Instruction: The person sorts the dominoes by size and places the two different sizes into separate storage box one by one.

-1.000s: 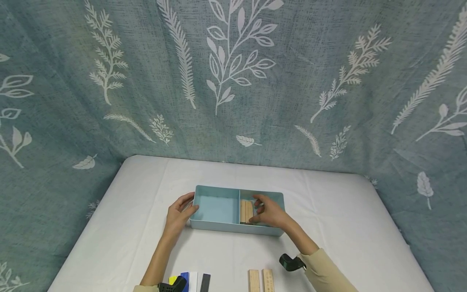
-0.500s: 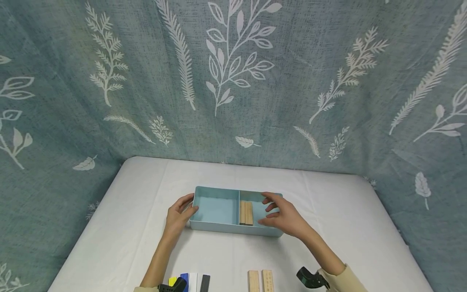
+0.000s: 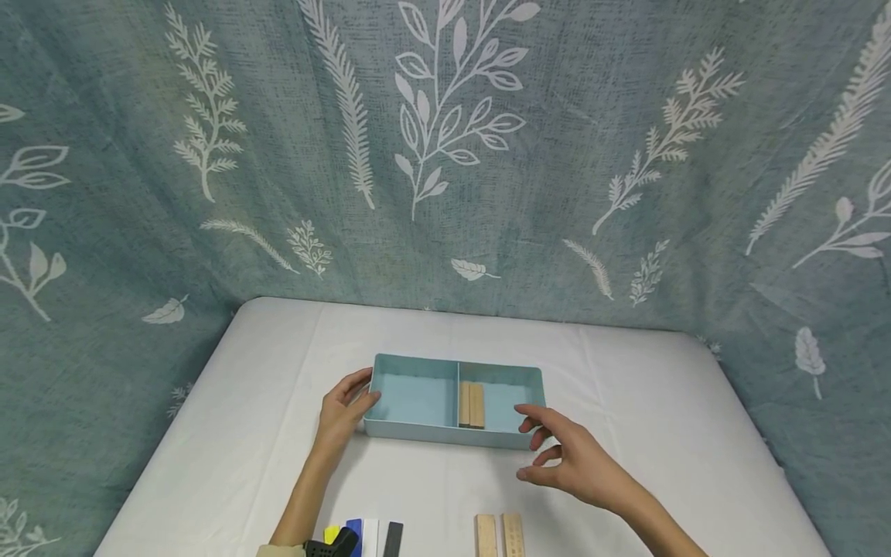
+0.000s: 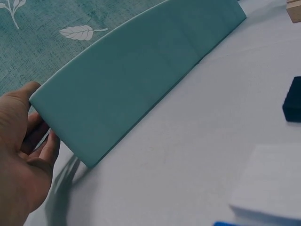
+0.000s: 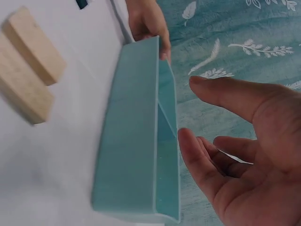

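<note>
A light blue tray [image 3: 445, 434] with two compartments lies in the middle of the white table. Two wooden blocks [image 3: 471, 404] lie side by side in its right compartment, against the divider; the left compartment holds nothing. My left hand [image 3: 365, 387] grips the tray's left end, thumb at the near corner. In the left wrist view that hand [image 4: 33, 127] wraps the corner of the tray wall [image 4: 141, 80]. My right hand [image 3: 532, 449] hovers open and holding nothing just before the tray's near right corner. The right wrist view shows its spread fingers [image 5: 225, 99] beside the tray [image 5: 136, 141].
Two more wooden blocks [image 3: 499, 535] lie at the table's near edge. Left of them sit yellow, blue, white and black blocks [image 3: 365, 535]. A leaf-print curtain [image 3: 445, 155] hangs close behind the table, and white cloth [image 3: 661, 402] covers the tabletop.
My right hand has come out of the right compartment and drawn back toward me over the tray's front wall, leaving two wooden blocks inside. The left hand and the tray have stayed put.
</note>
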Action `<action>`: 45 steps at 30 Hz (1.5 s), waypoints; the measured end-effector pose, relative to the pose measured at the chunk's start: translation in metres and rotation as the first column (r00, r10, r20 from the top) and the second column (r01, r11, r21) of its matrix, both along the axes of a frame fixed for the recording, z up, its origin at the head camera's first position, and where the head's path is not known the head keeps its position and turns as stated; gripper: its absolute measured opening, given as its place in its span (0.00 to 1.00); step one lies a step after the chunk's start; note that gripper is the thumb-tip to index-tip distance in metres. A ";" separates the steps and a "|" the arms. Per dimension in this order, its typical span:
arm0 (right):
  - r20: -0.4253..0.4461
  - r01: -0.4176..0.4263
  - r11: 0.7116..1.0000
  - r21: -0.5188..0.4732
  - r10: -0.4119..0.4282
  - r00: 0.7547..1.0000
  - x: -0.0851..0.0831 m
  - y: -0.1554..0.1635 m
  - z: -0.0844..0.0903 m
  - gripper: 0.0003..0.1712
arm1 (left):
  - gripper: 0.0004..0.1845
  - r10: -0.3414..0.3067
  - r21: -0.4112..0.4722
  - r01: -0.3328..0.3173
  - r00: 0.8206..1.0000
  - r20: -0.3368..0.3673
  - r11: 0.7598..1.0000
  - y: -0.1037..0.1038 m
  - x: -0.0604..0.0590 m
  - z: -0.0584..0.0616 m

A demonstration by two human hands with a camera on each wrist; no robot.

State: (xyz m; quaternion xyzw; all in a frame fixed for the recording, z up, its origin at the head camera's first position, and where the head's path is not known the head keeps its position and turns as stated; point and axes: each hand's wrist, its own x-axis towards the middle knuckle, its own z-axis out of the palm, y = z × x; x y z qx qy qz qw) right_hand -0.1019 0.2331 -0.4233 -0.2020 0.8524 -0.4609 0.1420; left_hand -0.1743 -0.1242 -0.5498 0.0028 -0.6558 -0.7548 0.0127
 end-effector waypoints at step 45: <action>0.084 -0.090 0.942 0.325 0.066 0.994 0.070 0.005 -0.102 0.49 | 0.27 0.018 -0.023 -0.017 1.000 0.019 1.000 0.004 0.004 0.002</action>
